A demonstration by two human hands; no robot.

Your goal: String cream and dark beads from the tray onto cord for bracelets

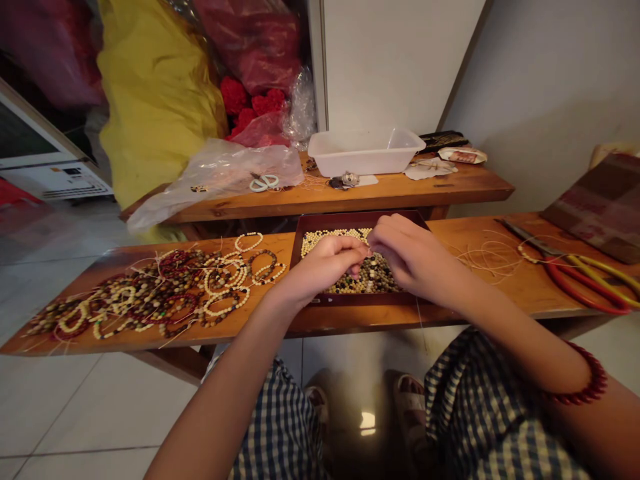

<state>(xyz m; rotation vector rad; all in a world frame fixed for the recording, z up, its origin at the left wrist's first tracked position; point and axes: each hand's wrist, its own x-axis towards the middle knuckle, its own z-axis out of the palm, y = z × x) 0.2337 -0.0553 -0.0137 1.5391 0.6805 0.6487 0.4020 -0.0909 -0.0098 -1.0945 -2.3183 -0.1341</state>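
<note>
My left hand (335,259) is closed in a pinch over a dark red tray (350,299); what sits between its fingertips is too small to make out. Just right of it, my right hand (407,257) is also pinched, its fingertips almost meeting the left ones. A thin pale cord (421,320) hangs down below my right hand over the bench's front edge. Beneath both hands, the tray holds many small loose beads (375,275), cream at the back and brown or dark in front. A red bead bracelet (585,380) circles my right forearm.
Left on the bench lies a heap of beaded bracelets (175,287). Loose cord (487,260), pliers (590,273) and a taped cardboard box (600,203) are at right. The rear bench bears a white plastic tub (367,160), scissors (264,182) and clear plastic bags (225,167).
</note>
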